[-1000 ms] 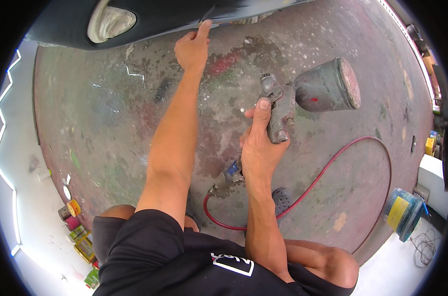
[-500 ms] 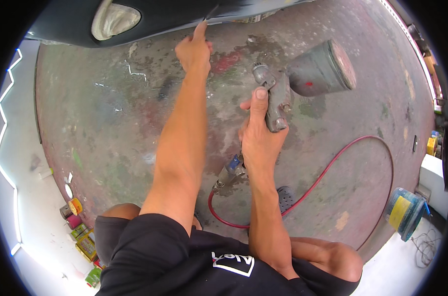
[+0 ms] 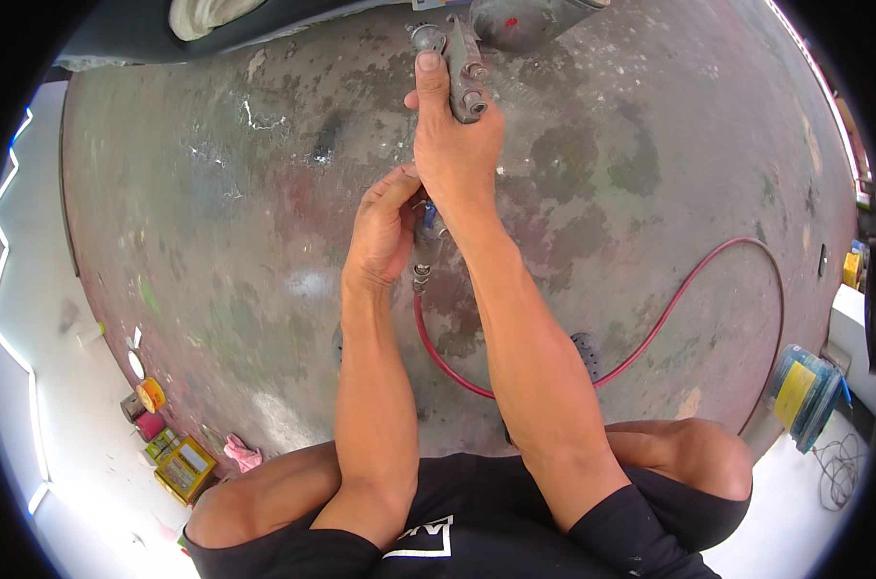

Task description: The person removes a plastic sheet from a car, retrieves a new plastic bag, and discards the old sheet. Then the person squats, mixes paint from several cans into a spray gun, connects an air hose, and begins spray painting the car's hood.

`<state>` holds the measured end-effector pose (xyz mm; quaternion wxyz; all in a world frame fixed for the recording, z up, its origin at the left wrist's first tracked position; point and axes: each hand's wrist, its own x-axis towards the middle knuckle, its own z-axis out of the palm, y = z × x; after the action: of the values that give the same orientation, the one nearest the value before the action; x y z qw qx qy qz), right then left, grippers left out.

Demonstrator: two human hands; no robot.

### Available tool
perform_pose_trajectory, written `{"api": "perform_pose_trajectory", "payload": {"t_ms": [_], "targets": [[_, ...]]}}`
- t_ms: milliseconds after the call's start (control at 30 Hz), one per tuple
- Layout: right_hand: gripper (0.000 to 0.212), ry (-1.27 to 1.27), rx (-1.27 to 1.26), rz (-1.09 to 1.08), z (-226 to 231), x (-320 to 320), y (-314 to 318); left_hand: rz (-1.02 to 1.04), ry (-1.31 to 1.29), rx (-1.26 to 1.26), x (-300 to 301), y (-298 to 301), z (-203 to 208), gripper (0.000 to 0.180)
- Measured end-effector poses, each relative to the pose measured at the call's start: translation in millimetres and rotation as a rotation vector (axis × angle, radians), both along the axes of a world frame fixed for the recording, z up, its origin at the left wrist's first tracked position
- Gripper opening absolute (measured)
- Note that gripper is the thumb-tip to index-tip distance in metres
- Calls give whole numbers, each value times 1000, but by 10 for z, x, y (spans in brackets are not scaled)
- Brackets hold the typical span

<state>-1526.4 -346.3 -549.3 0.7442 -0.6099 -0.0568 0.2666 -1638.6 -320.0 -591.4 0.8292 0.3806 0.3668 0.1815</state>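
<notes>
My right hand (image 3: 462,159) is wrapped around a grey, paint-stained spray gun (image 3: 465,82), its thumb up along the back. The gun's cup (image 3: 530,21) points away to the right and is cut off by the top edge of the view. Below the gun's grip hangs an air fitting (image 3: 424,241) with a blue part, joined to a red hose (image 3: 436,355). Close against my right wrist, my left hand (image 3: 382,224) is closed, thumb and fingers pinched at the top of that fitting. The exact spot under its fingertips is partly hidden.
A dark car bumper (image 3: 100,39) with a pale covered recess (image 3: 206,14) crosses the upper left. The hose loops right over the stained floor (image 3: 293,222). Tins and boxes (image 3: 185,471) line the left wall; a blue-green container (image 3: 805,398) stands right.
My left hand has come back from the bumper's lower edge to the air fitting. My right hand has moved forward and left with the spray gun, nearer the bumper.
</notes>
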Motion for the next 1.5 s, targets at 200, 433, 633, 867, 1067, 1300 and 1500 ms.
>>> {"api": "perform_pose_trajectory", "payload": {"t_ms": [200,433,633,867,1067,1300,1500], "targets": [[58,-19,11,-66,-80,-6,41,-114,12,21,-48,40,-37,27],[64,11,-43,-20,-93,92,-24,-89,12,30,37,-13,-108,28],[66,-10,-70,-18,-69,122,-46,-101,-3,42,47,3,-139,29],[60,-36,-22,-67,-95,55,35,-57,-29,35,3,-13,-133,30],[62,-34,-25,-15,-54,37,23,-50,-40,35,-32,3,-134,29],[62,-55,-29,-62,-88,68,10,-118,-28,42,-13,44,-206,37],[61,-106,-39,-85,-100,46,54,-57,-59,17,-8,13,-158,29]]}}
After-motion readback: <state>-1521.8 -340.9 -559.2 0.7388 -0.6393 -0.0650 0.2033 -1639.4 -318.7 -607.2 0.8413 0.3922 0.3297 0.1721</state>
